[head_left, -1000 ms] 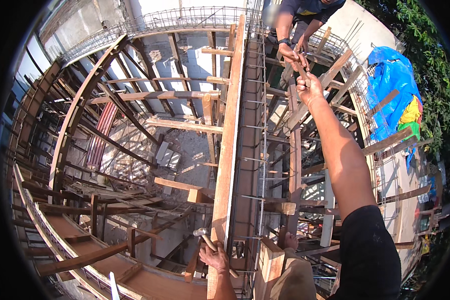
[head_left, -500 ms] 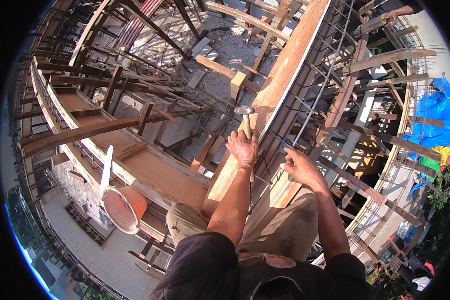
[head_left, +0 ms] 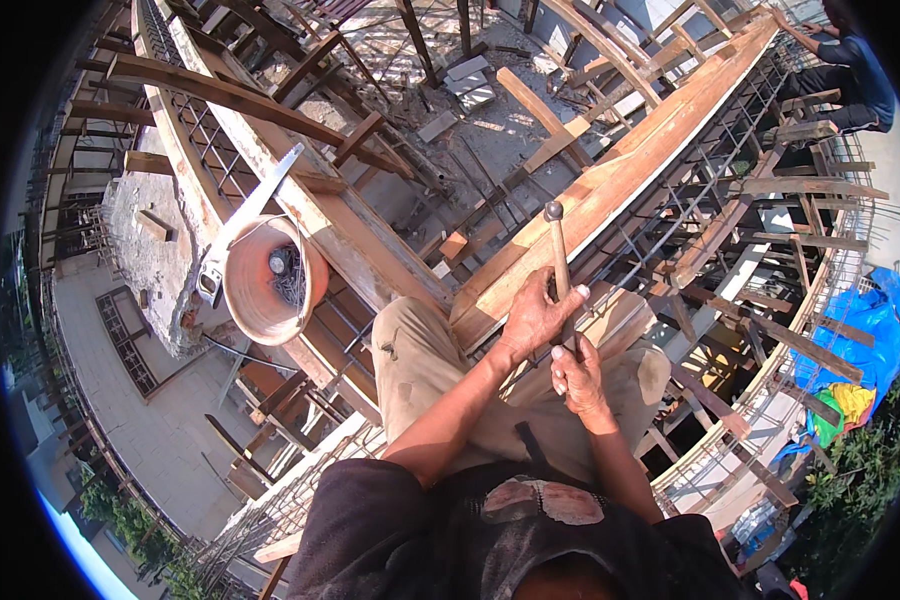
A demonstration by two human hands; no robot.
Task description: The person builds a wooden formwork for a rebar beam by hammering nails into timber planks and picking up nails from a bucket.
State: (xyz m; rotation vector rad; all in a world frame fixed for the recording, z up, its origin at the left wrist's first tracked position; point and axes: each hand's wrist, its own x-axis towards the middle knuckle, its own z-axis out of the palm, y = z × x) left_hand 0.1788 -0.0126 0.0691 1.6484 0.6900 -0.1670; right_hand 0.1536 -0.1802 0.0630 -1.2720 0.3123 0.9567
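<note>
A hammer (head_left: 560, 250) stands near upright in front of me, its small metal head at the top and its wooden handle pointing back toward my lap. My left hand (head_left: 538, 318) is closed round the middle of the handle, the thumb crossing it. Lower down, my right hand (head_left: 580, 382) is closed on the handle's butt end, fingers curled. Both hands are over my knees, beside a long wooden form board (head_left: 610, 200) and a rebar cage (head_left: 660, 225). Some fingers of the left hand are hidden.
At left, an orange bucket (head_left: 315, 275) holds nails, with a handsaw (head_left: 255, 205) leaning at its rim. A timber beam (head_left: 240, 100) crosses the forms. Another person (head_left: 855, 75) is at the far right. A blue tarp (head_left: 865, 325) hangs at right. Rubble lies below.
My view has shifted, so the bucket shows more fully. My right hand has come left, from apart to gripping the hammer's handle end. The hammer head has tilted.
</note>
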